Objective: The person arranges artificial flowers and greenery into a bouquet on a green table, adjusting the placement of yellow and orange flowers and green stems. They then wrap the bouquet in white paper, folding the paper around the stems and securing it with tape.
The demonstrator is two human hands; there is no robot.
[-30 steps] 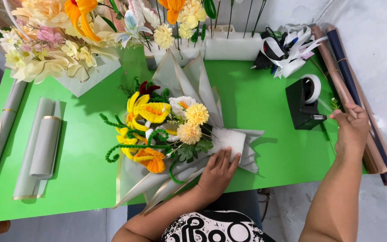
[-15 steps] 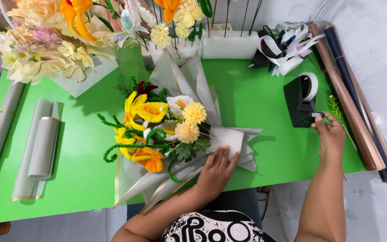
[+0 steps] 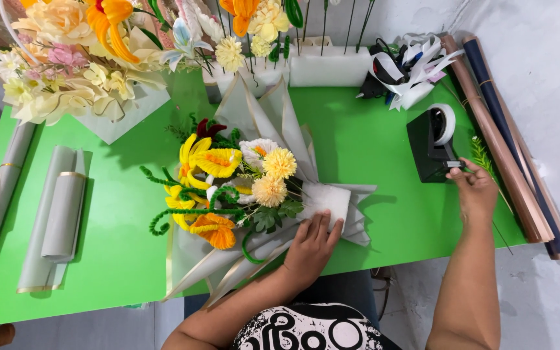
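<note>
A bouquet (image 3: 228,188) of yellow, orange and white flowers with curly green stems lies on grey wrapping paper (image 3: 273,116) on the green table (image 3: 371,142). My left hand (image 3: 312,243) presses flat on the white wrapped stem end (image 3: 328,198) of the bouquet, fingers together. My right hand (image 3: 471,188) is at the front of a black tape dispenser (image 3: 432,142) with a white tape roll, its fingertips pinching at the cutter end. Whether tape is between the fingers cannot be made out.
Rolled grey paper sheets (image 3: 56,214) lie at the table's left. Brown and dark blue paper rolls (image 3: 507,149) run along the right edge. Flower arrangements (image 3: 79,58) and a white foam block (image 3: 328,65) with stems stand at the back, beside black-and-white ribbons (image 3: 409,65).
My right hand has moved left from the paper rolls at the table's right edge to the front of the tape dispenser. My left hand has stayed on the bouquet's wrapped end.
</note>
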